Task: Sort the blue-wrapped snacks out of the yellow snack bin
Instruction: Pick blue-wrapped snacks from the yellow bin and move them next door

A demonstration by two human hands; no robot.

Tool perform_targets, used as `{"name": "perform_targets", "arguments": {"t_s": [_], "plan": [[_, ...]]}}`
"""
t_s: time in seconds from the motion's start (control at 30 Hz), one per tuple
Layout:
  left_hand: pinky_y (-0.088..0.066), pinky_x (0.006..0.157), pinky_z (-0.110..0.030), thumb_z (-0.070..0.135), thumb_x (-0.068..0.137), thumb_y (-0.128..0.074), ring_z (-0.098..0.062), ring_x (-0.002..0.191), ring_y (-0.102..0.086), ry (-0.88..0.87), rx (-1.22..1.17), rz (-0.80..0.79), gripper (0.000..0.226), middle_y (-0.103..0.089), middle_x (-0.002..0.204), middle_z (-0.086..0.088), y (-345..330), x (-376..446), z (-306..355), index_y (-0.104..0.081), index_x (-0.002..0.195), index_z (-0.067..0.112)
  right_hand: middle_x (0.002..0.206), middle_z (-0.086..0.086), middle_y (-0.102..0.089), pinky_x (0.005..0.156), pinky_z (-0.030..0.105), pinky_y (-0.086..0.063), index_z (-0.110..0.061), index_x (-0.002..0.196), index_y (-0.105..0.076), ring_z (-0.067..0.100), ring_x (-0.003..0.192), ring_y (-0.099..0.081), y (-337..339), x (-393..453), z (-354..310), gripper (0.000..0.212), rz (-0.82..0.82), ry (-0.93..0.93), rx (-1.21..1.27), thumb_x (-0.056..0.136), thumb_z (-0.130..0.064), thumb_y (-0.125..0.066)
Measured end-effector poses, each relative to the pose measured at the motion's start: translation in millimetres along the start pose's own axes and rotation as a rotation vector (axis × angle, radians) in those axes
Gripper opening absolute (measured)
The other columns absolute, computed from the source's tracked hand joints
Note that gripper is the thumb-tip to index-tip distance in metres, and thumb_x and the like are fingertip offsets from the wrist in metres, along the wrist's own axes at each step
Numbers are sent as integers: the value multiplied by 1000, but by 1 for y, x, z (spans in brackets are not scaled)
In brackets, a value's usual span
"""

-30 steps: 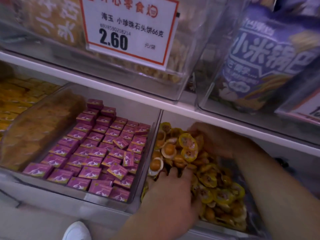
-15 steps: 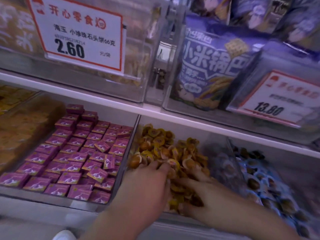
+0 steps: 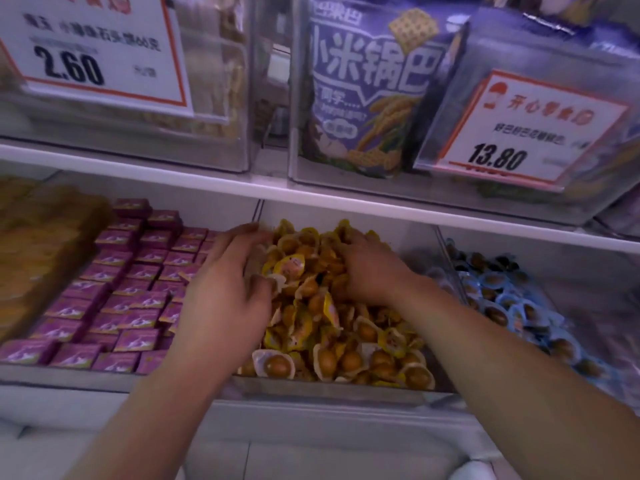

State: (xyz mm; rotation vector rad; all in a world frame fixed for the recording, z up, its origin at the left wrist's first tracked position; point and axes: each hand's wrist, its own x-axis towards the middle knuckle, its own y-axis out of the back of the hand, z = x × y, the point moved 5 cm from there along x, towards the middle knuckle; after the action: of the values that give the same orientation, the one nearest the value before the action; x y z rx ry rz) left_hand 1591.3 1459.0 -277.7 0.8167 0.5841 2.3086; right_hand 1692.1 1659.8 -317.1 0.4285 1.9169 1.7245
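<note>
Shop shelving [image 3: 346,202] holds clear bins. My left hand [image 3: 225,292] fingers rest spread and relaxed on the yellow snack bin [image 3: 332,393] pile; right hand [image 3: 370,268] fingers are buried, grasp undeterminable. I see no blue-wrapped snacks here, only in the neighbouring bin [image 3: 512,306]. Risk: raking spills yellow-wrapped snacks [image 3: 346,341] over the rim.

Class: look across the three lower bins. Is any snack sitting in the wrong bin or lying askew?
No blue wrapper shows among the yellow snacks. In the purple box bin, a few boxes near the left hand lie tilted, breaking the neat rows.
</note>
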Motion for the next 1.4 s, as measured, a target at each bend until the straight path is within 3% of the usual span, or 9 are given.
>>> {"name": "perform_targets", "arguments": {"t_s": [0.1, 0.2, 0.33, 0.4, 0.5, 0.67, 0.93, 1.17, 1.4], "plan": [[-29, 100, -6, -4, 85, -58, -11, 122, -50, 2, -19, 6, 45, -53, 130, 6, 0, 2, -4, -64, 124, 18, 127, 10, -59, 95, 36, -48, -26, 125, -62, 32, 120, -55, 17, 9, 23, 58, 47, -142, 126, 78, -61, -67], [-26, 100, 0, -2, 87, -58, -7, 123, -49, -6, -22, -11, 42, -52, 131, 10, 0, 3, -8, -66, 122, 20, 138, 6, -58, 101, 32, -44, -24, 135, -57, 26, 127, -53, 34, -2, 33, 56, 58, -173, 180, 86, -50, -66], [-32, 100, -8, -2, 85, -60, -7, 122, -51, -13, -41, -8, 44, -50, 128, 16, 0, 4, -8, -66, 121, 23, 140, -5, -55, 96, 13, -39, -39, 139, -49, 9, 124, -51, 52, -50, -2, 59, 197, 119, 254, 85, -57, -64], [-35, 101, -15, -4, 84, -60, -8, 121, -52, -14, -39, 3, 45, -50, 127, 16, 0, 5, -8, -67, 120, 22, 146, -7, -47, 96, -1, -26, -45, 144, -36, -5, 126, -38, 29, -76, -37, 74, 26, 296, 374, 79, -68, -62], [-36, 101, -15, -6, 83, -59, -9, 122, -52, -15, -49, 19, 45, -50, 129, 15, 0, 4, -6, -68, 118, 21, 163, -13, -9, 123, 36, -16, -48, 152, -3, 8, 150, -3, -20, -82, -67, 97, -248, 323, 349, 75, -83, -50], [-35, 100, -14, -9, 81, -54, -4, 123, -50, -5, -93, 13, 53, -50, 131, 17, 0, 2, -3, -65, 112, 33, 163, -13, 19, 116, 68, 1, -40, 152, 20, 17, 147, 31, -43, -55, -73, 116, -206, 278, 168, 76, -75, -61], [-28, 96, 2, -12, 78, -52, 2, 122, -46, 9, -73, -10, 50, -51, 132, 11, 0, 3, -5, -71, 108, 23, 143, 5, -31, 98, 65, -40, -35, 151, -17, 35, 139, -19, -33, -20, -64, 111, 93, 269, -42, 60, -68, -72], [-28, 94, 2, -13, 77, -50, -1, 122, -46, -7, -78, -30, 49, -49, 136, 11, 2, 2, -6, -72, 105, 21, 125, 3, -52, 92, 41, -45, -33, 126, -56, 27, 123, -47, 15, 27, -13, 64, 30, 90, 2, 71, -65, -67], [-29, 94, 0, -9, 82, -53, -3, 123, -49, 0, -78, -23, 44, -48, 132, 16, 1, 3, -7, -72, 104, 24, 114, -7, -68, 85, 28, -48, -29, 121, -67, 9, 101, -63, 58, -37, -5, 32, 77, 146, 277, 93, -43, -62]]}}
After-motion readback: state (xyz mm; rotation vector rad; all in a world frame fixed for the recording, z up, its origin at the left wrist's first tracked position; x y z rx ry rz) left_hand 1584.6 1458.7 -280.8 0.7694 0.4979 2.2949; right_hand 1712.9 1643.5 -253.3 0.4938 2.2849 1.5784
